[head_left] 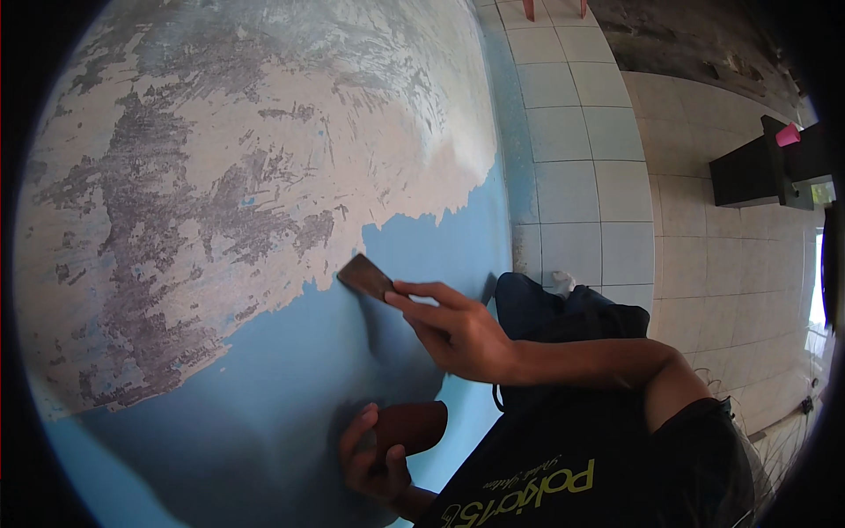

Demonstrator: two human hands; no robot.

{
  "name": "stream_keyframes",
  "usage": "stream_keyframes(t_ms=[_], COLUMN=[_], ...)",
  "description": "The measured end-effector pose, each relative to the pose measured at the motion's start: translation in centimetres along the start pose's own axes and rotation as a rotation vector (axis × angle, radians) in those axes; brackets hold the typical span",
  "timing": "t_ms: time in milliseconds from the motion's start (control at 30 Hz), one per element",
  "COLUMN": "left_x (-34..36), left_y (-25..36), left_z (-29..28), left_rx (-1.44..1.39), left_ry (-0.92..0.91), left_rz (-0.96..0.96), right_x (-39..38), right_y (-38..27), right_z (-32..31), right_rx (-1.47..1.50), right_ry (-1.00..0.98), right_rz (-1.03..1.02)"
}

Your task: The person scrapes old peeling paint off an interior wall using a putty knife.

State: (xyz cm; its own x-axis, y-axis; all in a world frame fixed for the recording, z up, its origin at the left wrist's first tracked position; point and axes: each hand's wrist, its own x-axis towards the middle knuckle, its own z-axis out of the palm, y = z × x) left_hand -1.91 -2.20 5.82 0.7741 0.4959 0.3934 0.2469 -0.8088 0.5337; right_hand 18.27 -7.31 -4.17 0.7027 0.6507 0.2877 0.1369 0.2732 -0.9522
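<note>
My right hand (449,330) grips a flat dark scraper (364,276), whose far edge is on or very near the wall, along the ragged border between blue paint (422,251) and a pale, grey-mottled stripped area (220,167). Lower down, my left hand (370,458) is closed around a curved reddish-brown piece (414,429), perhaps sandpaper, close to the blue wall.
Pale floor tiles (572,132) run along the wall's base, where my foot (561,282) shows beside my dark-clad legs (528,304). Farther right are beige tiles (704,264) and black furniture (739,172) bearing a pink cup (788,134). Red legs (528,9) stand at the top.
</note>
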Motion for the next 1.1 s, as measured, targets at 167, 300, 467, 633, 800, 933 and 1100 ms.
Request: stream_keyframes(t_ms=[167, 300, 467, 633, 800, 933, 1100], left_x=[0.0, -0.3, -0.3, -0.4, -0.3, -0.3, -0.2], left_y=[-0.1, -0.3, -0.1, -0.8, -0.5, -0.5, -0.1], left_z=[0.3, -0.4, 0.1, -0.2, 0.4, -0.2, 0.4], left_rx=[-0.059, -0.004, -0.101, -0.064, -0.104, -0.067, -0.079], left_ry=[0.064, -0.022, 0.064, 0.018, 0.074, 0.027, 0.049], left_rz=[0.012, -0.009, -0.006, 0.017, 0.046, 0.035, 0.037], right_x=[0.8, -0.1, -0.5, -1.8, 0.4, -1.1, 1.6], right_y=[0.3, 0.3, -0.2, 0.0, -0.3, -0.2, -0.3], right_z=[-0.3, 0.3, -0.4, 1.0, 0.4, 1.5, 0.3], right_rx=[-0.052, -0.062, -0.040, -0.016, -0.062, -0.072, -0.065], right_ry=[0.022, 0.038, -0.058, 0.002, 0.039, 0.071, 0.074], right_rz=[-0.074, -0.093, -0.027, -0.060, -0.053, -0.121, -0.001])
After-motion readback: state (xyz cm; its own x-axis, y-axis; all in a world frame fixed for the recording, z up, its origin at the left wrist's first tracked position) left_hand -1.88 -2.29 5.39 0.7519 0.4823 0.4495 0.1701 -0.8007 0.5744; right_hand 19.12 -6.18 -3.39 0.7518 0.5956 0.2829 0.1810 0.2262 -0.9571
